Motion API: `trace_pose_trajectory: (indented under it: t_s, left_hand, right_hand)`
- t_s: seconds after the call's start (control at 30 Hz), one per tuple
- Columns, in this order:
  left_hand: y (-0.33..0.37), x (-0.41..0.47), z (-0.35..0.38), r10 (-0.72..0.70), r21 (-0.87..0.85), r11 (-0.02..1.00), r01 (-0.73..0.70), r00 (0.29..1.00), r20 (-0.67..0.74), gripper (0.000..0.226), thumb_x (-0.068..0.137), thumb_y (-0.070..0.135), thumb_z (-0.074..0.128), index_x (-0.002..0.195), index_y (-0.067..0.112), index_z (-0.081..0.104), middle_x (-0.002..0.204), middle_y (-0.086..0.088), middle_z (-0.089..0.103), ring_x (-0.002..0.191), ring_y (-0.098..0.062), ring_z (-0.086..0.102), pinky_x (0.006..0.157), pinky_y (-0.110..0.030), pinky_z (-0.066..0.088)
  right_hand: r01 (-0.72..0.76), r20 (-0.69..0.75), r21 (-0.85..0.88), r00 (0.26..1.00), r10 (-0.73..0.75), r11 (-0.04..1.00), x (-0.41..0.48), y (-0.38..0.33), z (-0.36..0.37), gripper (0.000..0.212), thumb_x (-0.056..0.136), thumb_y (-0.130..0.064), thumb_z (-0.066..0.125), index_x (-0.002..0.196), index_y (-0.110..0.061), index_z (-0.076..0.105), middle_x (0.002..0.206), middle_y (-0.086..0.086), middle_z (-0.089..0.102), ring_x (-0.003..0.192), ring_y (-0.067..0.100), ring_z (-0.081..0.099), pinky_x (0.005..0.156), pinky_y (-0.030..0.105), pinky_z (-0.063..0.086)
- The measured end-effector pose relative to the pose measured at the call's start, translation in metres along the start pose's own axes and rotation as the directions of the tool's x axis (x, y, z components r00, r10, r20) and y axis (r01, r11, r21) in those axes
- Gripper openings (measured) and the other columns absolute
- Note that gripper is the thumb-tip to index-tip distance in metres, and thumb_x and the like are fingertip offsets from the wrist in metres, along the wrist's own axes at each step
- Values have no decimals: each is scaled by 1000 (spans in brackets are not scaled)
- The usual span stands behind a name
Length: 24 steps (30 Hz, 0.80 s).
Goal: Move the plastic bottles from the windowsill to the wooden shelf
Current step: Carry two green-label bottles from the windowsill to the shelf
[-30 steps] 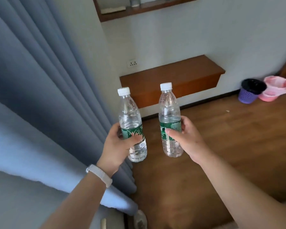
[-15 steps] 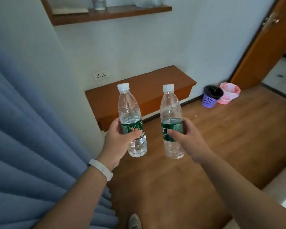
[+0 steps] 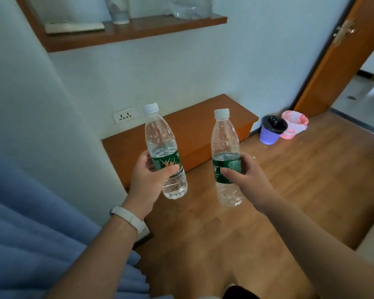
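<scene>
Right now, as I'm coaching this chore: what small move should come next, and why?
Probably step closer and bring both down onto the low wooden shelf. The left hand grips one bottle, the right hand the other bottle, both roughly upright in the air, short of it.

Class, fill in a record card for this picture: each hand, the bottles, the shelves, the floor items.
left hand: grips left bottle at its green label
right hand: grips right bottle at its label
bottles: capped, part full, in the air
shelves: lower wooden shelf, upper wooden shelf above it
floor: purple basket beside pink bin
</scene>
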<state>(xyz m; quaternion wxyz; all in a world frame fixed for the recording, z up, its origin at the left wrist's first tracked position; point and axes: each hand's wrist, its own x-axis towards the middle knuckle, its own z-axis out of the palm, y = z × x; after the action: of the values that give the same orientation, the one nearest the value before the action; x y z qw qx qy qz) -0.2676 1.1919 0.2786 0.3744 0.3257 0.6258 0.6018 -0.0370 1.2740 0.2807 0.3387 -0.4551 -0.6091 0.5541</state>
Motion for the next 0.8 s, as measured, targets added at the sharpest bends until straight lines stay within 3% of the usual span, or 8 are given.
trace_pose_trajectory:
  t_s: [0.23, 0.5, 0.67, 0.8]
  left_hand:
    - [-1, 51, 16, -16, 23, 1000, 17, 998, -63, 59, 75, 12, 84, 125, 25, 57, 112, 6, 71, 101, -9, 69, 82, -34, 59]
    - [1, 146, 80, -71, 84, 993, 89, 978, -198, 55, 70, 14, 88, 117, 24, 59, 106, 4, 73, 96, -13, 71, 84, -41, 59]
    - [12, 205, 148, -60, 184, 978, 95, 980, -189, 60, 71, 14, 87, 122, 22, 55, 109, 6, 68, 95, -7, 67, 72, -23, 52]
    - [8, 230, 185, -76, 211, 969, 127, 969, -235, 64, 69, 14, 89, 121, 22, 54, 110, 5, 67, 99, -10, 66, 75, -25, 52]
  right_hand:
    - [-27, 63, 13, 998, 26, 1000, 71, 16, -6, 37, 83, -27, 75, 113, -35, 54, 109, -5, 69, 96, 10, 68, 84, 34, 56]
    - [-65, 186, 9, 981, 62, 998, 196, 16, -55, 44, 84, -28, 75, 121, -28, 53, 110, -6, 68, 95, 9, 68, 86, 37, 57]
    - [-88, 243, 4, 966, 85, 996, 278, 17, -111, 46, 84, -30, 75, 123, -26, 52, 111, -6, 68, 96, 9, 69, 85, 36, 58]
    - [-94, 285, -9, 954, 93, 996, 328, 19, -136, 45, 84, -30, 74, 123, -28, 52, 111, -8, 67, 96, 8, 68, 82, 33, 58]
